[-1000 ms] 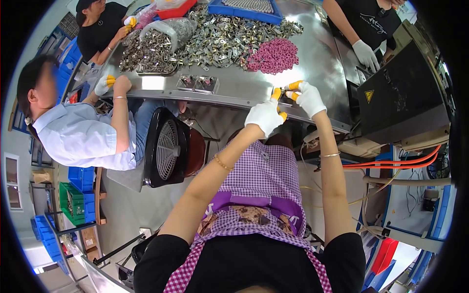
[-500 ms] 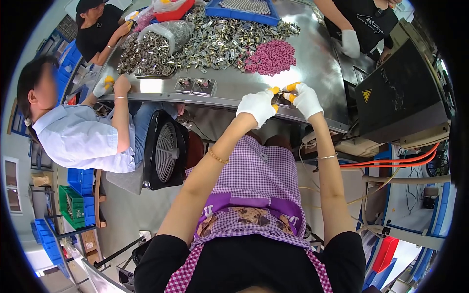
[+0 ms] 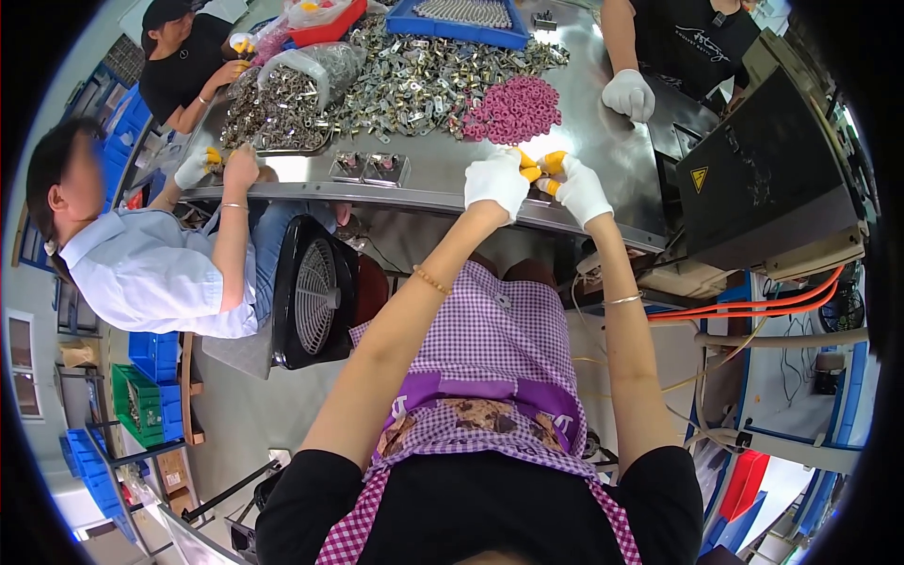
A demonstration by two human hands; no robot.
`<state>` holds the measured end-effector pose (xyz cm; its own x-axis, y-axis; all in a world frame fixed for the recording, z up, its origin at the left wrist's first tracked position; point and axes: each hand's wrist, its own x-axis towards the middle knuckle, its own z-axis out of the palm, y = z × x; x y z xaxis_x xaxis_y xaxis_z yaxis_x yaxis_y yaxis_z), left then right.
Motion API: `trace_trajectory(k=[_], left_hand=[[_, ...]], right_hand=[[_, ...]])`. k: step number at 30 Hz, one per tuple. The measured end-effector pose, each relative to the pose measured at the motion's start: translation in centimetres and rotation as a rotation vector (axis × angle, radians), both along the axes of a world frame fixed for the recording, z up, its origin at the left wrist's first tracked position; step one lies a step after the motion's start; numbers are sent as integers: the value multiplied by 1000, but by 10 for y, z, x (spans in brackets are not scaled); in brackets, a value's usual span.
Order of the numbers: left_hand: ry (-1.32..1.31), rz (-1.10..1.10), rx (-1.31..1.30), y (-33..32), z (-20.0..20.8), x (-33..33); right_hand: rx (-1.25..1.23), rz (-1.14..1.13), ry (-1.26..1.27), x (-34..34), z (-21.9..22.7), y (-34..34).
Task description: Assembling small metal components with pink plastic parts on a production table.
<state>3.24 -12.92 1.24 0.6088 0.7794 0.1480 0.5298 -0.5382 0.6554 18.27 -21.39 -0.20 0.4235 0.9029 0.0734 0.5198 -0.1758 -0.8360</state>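
Observation:
My left hand [image 3: 498, 185], in a white glove with yellow fingertips, is over the near edge of the metal table [image 3: 617, 160]. Close beside it is my right hand [image 3: 577, 188], gloved alike. The fingers of both hands are bent and pinched toward each other. Whatever lies between them is too small and covered to make out. Just beyond my hands is a heap of pink ring-shaped pieces [image 3: 513, 110]. Next to that spreads a large pile of small metal parts [image 3: 405, 89]. Two small metal fixtures [image 3: 370, 168] rest near the table edge to my left.
Farther back are a blue tray [image 3: 460, 36] of small parts and a clear plastic bag [image 3: 320, 71]. A person in a light shirt [image 3: 155, 254] sits at left; a co-worker's gloved hand [image 3: 628, 95] rests on the table at right. A black machine box [image 3: 767, 174] stands at right.
Both my hands have shifted slightly and drawn closer together. The co-worker's gloved hand at right has moved left onto the table. The whole view has tilted a little.

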Motion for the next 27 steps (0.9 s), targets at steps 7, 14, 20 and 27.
trace_trajectory(k=[7, 14, 20, 27], left_hand=[[356, -46, 370, -3, -2, 10], [160, 172, 422, 22, 4, -28], [-458, 833, 464, 105, -18, -166], [-187, 930, 456, 140, -42, -219]], right_hand=[[-17, 29, -291, -15, 7, -18], [-152, -174, -562, -18, 26, -22], [-198, -584, -614, 76, -2, -4], [-312, -722, -694, 100, 0, 12]])
